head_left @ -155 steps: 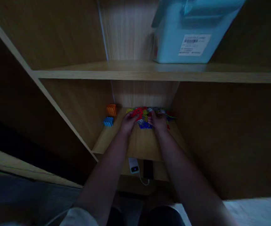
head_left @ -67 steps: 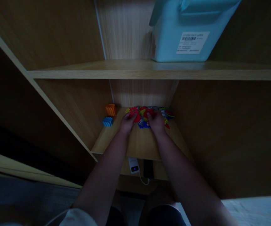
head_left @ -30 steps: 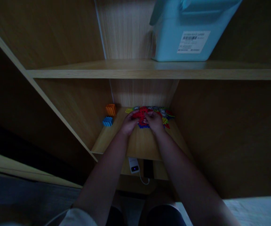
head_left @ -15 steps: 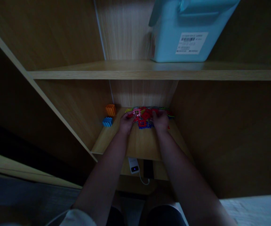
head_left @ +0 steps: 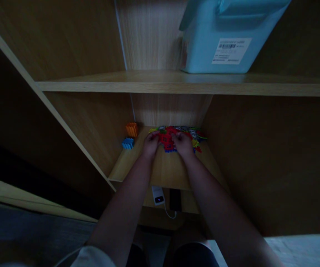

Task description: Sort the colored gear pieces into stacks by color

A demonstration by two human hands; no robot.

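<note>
Head view: both hands are working deep in the lower bay, and the red pieces are lying right between them, at the middle of the clock. The left hand is coming in at nine, its fingers curling together at the red edge; the right hand is leaning in at three, thumb and fingertips bending close over the red. It's staying too dim to tell whether either is truly clamping.

How far along? Out at nine the blue block is sitting formed, with the orange block standing just behind it toward ten; those two are looking done. The mixed pile, spreading from twelve round to three, is seemingly waiting, lying loose and flat.

Now the edges: the back wall is closing things off at twelve, the right wall is crowding the pile at three, and the upper board is hanging overhead. Toward six, the lower board is giving the wrists their best room.
</note>
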